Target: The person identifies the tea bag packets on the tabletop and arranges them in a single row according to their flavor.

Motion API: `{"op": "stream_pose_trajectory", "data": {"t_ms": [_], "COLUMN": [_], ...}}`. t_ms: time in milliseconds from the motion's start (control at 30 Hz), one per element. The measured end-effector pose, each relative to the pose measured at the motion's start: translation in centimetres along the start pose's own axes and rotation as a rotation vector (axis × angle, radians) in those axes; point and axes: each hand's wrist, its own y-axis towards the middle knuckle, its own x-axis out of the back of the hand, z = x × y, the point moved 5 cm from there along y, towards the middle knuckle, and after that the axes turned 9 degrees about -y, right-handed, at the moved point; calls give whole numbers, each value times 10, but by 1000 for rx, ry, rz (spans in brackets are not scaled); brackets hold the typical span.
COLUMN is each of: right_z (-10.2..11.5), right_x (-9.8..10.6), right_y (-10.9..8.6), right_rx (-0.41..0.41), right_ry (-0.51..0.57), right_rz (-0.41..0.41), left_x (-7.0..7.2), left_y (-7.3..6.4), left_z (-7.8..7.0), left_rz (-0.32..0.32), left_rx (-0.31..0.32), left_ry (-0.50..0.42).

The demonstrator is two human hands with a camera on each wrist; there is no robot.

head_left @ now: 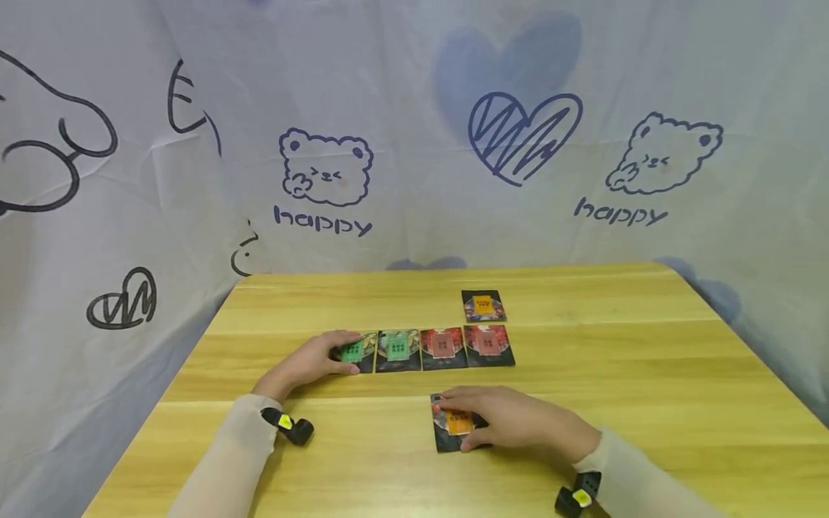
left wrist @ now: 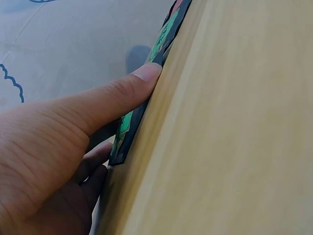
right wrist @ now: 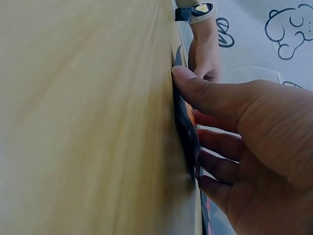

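Note:
My left hand (head_left: 317,357) holds the left end of a flat dark packet with a green label (head_left: 352,351), thumb along its near edge and fingers at its far edge. That packet lies flat at the left end of a row. Nearer to me, my right hand (head_left: 512,419) grips a dark packet with an orange label (head_left: 460,422) by its right part. In the right wrist view the thumb (right wrist: 205,90) presses the packet's near edge, its corner curling up, while the other fingers lie behind it. The hand hides part of its printing.
Along the row sit a second green-labelled packet (head_left: 398,350) and two red-labelled packets, one left (head_left: 443,348) and one right (head_left: 490,345). Behind the right one lies another orange-labelled packet (head_left: 483,306). A light wooden table (head_left: 615,345) bears them all. A white printed cloth (head_left: 414,144) hangs behind it.

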Motion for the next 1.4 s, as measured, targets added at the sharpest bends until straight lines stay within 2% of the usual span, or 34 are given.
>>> {"op": "stream_pose_trajectory", "data": {"t_ms": [167,833,1400], "right_z": [-2,-26,-42], "right_x": [2,5,6], "right_y": [-2,-20,-35], "right_rx": [-7,-68,-98], "right_ry": [0,39,92], "right_rz": [5,-22,-14], "left_x": [1,0,0], "left_y": [0,1,0], "left_z": [-2,1,1], "left_rz": [-7,-14,-15], "left_rx": [-20,-10,-9], "left_ry": [7,-14,-10]}}
